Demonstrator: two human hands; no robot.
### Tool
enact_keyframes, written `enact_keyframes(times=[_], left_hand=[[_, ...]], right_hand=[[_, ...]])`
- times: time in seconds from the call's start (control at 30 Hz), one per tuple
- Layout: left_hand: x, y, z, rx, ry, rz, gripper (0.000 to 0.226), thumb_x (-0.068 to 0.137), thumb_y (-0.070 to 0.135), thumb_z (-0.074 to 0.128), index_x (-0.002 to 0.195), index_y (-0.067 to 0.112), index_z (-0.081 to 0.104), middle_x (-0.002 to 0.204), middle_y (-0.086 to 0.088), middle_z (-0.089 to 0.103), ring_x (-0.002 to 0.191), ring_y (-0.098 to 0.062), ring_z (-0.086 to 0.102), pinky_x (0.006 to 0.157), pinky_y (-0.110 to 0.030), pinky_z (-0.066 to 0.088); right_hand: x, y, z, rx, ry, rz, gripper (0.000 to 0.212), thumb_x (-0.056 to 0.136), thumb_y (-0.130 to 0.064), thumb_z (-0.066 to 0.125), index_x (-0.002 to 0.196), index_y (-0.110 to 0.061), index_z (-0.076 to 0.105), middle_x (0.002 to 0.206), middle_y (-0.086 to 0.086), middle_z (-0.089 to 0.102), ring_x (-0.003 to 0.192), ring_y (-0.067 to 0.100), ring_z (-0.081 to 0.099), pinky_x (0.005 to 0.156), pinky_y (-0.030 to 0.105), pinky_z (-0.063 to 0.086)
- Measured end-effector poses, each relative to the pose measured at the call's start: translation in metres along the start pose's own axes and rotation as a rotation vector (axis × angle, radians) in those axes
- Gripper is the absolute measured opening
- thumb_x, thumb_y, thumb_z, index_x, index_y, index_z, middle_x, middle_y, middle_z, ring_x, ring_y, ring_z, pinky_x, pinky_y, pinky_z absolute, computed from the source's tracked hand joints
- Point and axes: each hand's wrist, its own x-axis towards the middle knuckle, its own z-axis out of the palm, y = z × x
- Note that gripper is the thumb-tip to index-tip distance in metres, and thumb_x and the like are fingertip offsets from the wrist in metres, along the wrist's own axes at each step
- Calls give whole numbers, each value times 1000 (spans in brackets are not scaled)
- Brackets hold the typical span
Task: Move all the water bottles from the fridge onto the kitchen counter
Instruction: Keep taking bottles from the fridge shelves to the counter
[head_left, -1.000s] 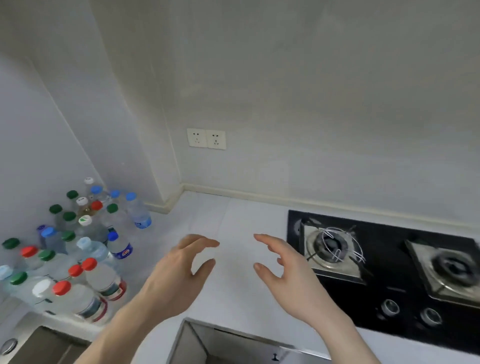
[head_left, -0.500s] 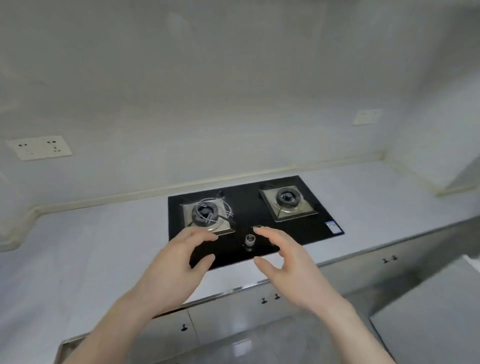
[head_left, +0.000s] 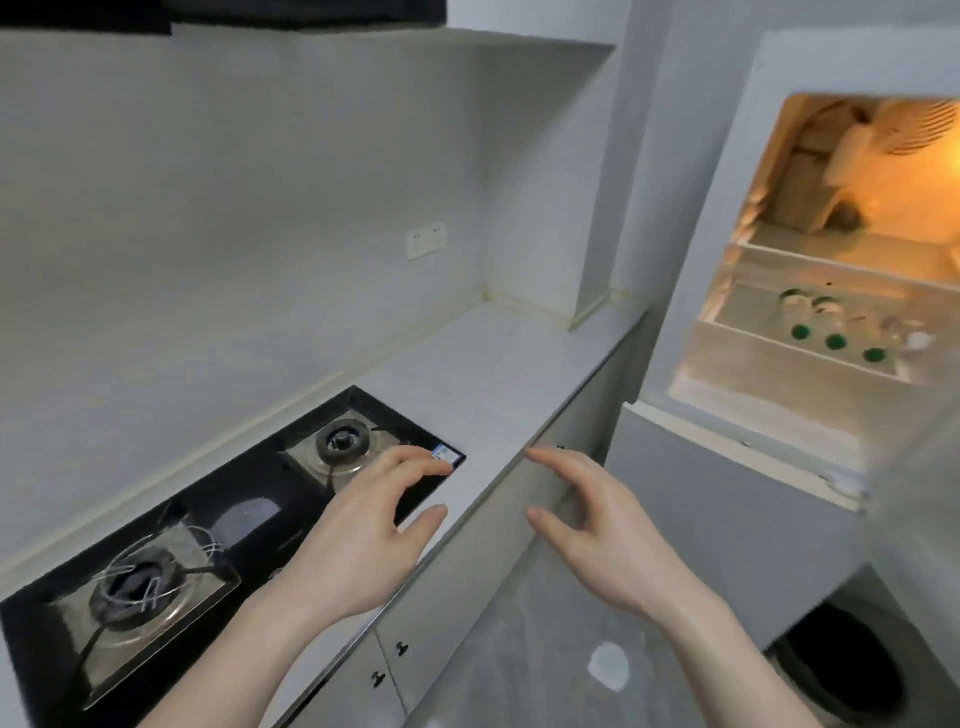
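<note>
The fridge (head_left: 727, 291) stands open at the right, lit warm inside. Several water bottles (head_left: 835, 340) lie on a lower shelf, green caps facing out, with paler caps behind them. The white kitchen counter (head_left: 498, 374) runs from the left up to the fridge. My left hand (head_left: 363, 540) hovers over the counter's front edge, fingers spread and loosely bent, holding nothing. My right hand (head_left: 602, 535) hangs in the air beside it, over the floor, also empty. Both hands are well short of the fridge.
A black two-burner gas hob (head_left: 239, 519) is set into the counter at the left. A wall socket (head_left: 426, 240) sits above the counter. Grey cabinet doors (head_left: 467, 597) run below it. A dark round object (head_left: 852, 665) lies on the floor under the fridge door.
My view has swung right, from the bottles grouped at the counter's left corner, past the hob, to the open fridge. Both hands keep the same empty, half-curled pose.
</note>
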Motion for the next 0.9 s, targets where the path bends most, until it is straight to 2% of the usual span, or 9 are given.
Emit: enact_keyframes(times=[0.13, 0.2, 0.3, 0.4, 0.53, 0.67, 0.8, 0.9], left_hand=[[55, 9, 24, -52, -54, 99, 34, 98, 45, 58, 132, 48, 56, 135, 37, 41, 125, 16, 41, 101, -18, 39], [85, 15, 34, -72, -80, 147, 33, 98, 44, 59, 130, 48, 57, 135, 36, 42, 126, 15, 41, 103, -16, 36], [121, 24, 44, -102, -108, 211, 32, 98, 44, 60, 129, 49, 57, 134, 36, 44, 125, 16, 41, 99, -10, 33], [156, 30, 49, -118, -141, 261, 32, 98, 46, 59, 129, 49, 57, 134, 37, 43, 123, 16, 43, 98, -12, 37], [205, 34, 57, -132, -179, 315, 33, 98, 45, 59, 131, 47, 57, 136, 36, 42, 127, 16, 40, 97, -2, 26], [244, 45, 73, -145, -225, 388, 33, 98, 43, 60, 131, 47, 57, 135, 36, 41, 126, 14, 43, 98, -5, 29], [280, 77, 105, -156, -334, 464, 32, 98, 42, 61, 129, 49, 57, 134, 38, 40, 107, 9, 54, 84, -8, 40], [301, 97, 127, -156, -374, 527, 35, 97, 47, 59, 131, 47, 56, 136, 38, 39, 112, 9, 53, 95, -13, 41]], right_hand=[[6, 24, -29, -32, 91, 81, 51, 98, -37, 68, 145, -46, 50, 146, -37, 43, 131, -21, 40, 116, 23, 39], [12, 35, -44, -50, 144, 124, 51, 98, -38, 68, 145, -46, 50, 147, -34, 44, 132, -17, 41, 116, 24, 39], [24, 46, -65, -83, 190, 182, 51, 98, -41, 66, 145, -48, 48, 152, -30, 44, 137, -9, 41, 119, 28, 38], [39, 53, -83, -94, 250, 225, 51, 98, -42, 66, 145, -51, 47, 151, -32, 43, 137, -11, 39, 120, 28, 37], [61, 67, -104, -121, 324, 262, 51, 98, -43, 65, 145, -51, 47, 149, -32, 44, 136, -11, 39, 120, 28, 37], [68, 85, -121, -130, 391, 301, 52, 97, -41, 67, 144, -52, 48, 147, -36, 45, 136, -9, 42, 118, 32, 40], [58, 112, -141, -122, 460, 400, 52, 98, -41, 67, 145, -50, 47, 147, -35, 45, 135, -10, 43, 117, 30, 41], [52, 129, -157, -128, 502, 449, 52, 98, -39, 68, 145, -49, 49, 145, -36, 45, 130, -13, 44, 115, 28, 41]])
